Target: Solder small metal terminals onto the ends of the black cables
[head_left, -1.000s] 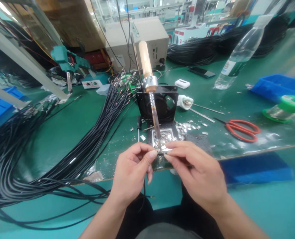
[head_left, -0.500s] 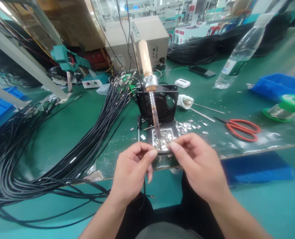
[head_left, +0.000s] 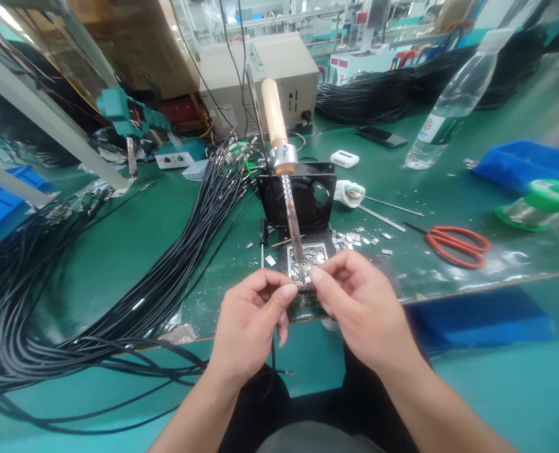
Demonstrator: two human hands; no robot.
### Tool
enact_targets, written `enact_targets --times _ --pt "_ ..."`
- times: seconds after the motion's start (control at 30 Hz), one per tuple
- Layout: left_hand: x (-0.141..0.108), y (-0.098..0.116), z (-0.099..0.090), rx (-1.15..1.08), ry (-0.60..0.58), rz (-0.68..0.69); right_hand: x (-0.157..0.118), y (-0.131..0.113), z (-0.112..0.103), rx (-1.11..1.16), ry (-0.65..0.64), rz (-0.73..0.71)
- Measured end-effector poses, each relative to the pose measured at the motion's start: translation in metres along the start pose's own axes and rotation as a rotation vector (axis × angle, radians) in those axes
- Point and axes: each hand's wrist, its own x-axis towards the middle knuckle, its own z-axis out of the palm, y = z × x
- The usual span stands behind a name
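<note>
My left hand (head_left: pixel 255 321) is closed in a pinch on the end of a black cable (head_left: pixel 273 365), which hangs below the fingers. Beside it on the right, my right hand (head_left: pixel 359 302) is pinched too; what its fingertips hold is too small to make out. Between the two hands points the tip of a soldering iron (head_left: pixel 274 116) with a wooden handle, fixed tip down in front of a black fan (head_left: pixel 319 198). Under the tip lies a tray (head_left: pixel 327 246) of small metal pieces, with more pieces (head_left: pixel 349 239) scattered to its right.
A thick bundle of black cables (head_left: pixel 166 270) covers the left side. To the right are red-handled scissors (head_left: pixel 458 245), a solder spool (head_left: pixel 536 204), a blue bin (head_left: pixel 529 163) and a plastic bottle (head_left: pixel 453 104). A screwdriver (head_left: pixel 263 233) lies left of the tray.
My right hand has moved left, closer to the iron's tip and my left hand. My left hand has barely moved.
</note>
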Motion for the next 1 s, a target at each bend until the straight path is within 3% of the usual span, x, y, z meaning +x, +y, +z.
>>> enact_targets --times 1.0 --pt "0.0019 0.0014 0.0004 -0.02 -0.012 -0.009 -0.002 -0.0001 0.0038 -0.018 0.085 -0.007"
